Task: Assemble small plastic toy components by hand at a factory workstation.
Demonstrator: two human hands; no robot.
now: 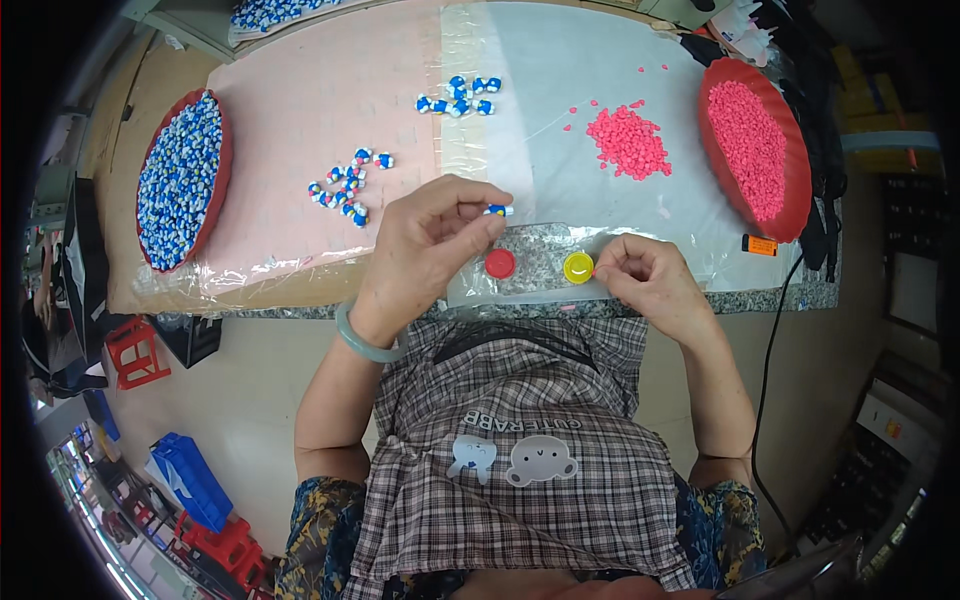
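Note:
My left hand, with a pale green bangle at the wrist, pinches a small blue-and-white figure piece between thumb and fingertips. Closed in a pinch, my right hand is beside a small round yellow pot. A tiny pink piece shows at its fingertips. Left of the yellow pot sits a round red pot. Loose blue-and-white pieces, some with pink parts on them, lie left of my left hand. Another group of blue-and-white pieces is farther back.
A red scalloped tray of blue-and-white pieces stands at the left. At the right, another red tray holds pink pieces. A loose pink pile lies between that tray and my hands. A black cable hangs off the right table edge.

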